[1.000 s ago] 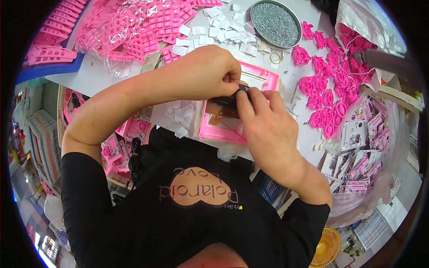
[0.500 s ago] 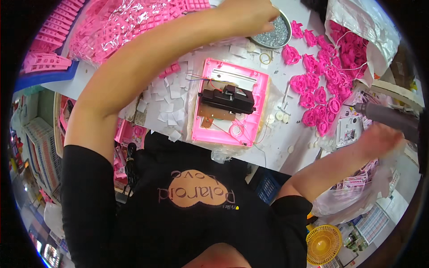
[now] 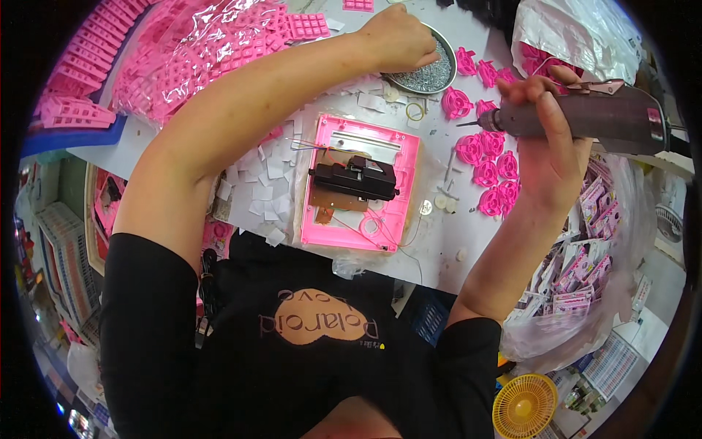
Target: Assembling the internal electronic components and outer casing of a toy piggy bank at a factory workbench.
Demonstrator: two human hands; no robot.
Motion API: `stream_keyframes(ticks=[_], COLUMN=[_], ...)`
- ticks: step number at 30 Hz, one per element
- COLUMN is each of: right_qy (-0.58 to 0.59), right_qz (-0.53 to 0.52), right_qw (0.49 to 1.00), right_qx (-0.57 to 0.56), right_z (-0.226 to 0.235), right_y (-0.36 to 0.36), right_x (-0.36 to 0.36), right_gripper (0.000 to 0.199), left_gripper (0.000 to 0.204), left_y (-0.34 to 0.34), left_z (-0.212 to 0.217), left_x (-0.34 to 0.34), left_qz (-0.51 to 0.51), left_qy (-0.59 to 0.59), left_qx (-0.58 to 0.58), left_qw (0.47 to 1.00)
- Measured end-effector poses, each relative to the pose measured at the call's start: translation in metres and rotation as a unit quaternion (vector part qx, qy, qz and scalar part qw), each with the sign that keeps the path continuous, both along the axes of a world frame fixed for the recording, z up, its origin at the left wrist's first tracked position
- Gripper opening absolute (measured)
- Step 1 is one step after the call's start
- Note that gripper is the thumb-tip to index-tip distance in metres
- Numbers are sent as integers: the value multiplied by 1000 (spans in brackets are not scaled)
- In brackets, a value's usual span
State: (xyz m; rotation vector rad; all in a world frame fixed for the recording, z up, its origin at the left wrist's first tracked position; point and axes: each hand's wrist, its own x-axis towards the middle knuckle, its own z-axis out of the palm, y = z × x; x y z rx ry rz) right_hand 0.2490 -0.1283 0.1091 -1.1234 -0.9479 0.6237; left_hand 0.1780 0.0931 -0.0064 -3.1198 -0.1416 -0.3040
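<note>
My left hand (image 3: 398,42) reaches over a round metal dish of small silvery screws (image 3: 430,76), fingers curled with their tips at the screws; whether a screw is between them is hidden. In my right hand (image 3: 550,150) lies a dark grey electric screwdriver (image 3: 607,117), its thin bit pointing left above several pink ring-shaped plastic parts (image 3: 484,174). Between my forearms sits an open pink plastic housing (image 3: 404,208) on clear wrap. Across it lies a black plastic mechanism (image 3: 356,179), with thin wires and a brown board beside it.
Bagged pink keypad-like parts (image 3: 212,62) and a blue tray (image 3: 80,139) of pink pieces are at the far left. White paper squares (image 3: 265,192) are scattered left of the housing. A white bag (image 3: 578,36) stands far right; a clear bag of printed pieces (image 3: 578,271) sits nearer.
My right hand has swung up and left, bringing the screwdriver over the ring-shaped parts. My left hand remains at the screw dish. The whole view has shifted slightly.
</note>
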Motion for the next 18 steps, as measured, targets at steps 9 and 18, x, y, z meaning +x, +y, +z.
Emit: stream_keyframes(ticks=[9, 18], right_qy=[25, -17], right_qz=[132, 160], right_qw=[981, 979], right_qx=[140, 126], right_z=[1, -1], right_y=[-9, -3], right_x=[-87, -114], right_gripper=[27, 25], left_gripper=[11, 6], left_y=[-83, -104], left_z=[53, 43], left_x=[-175, -200], left_qz=[-78, 19], left_qy=[-151, -152], left_qx=[-295, -473], left_qw=[940, 868])
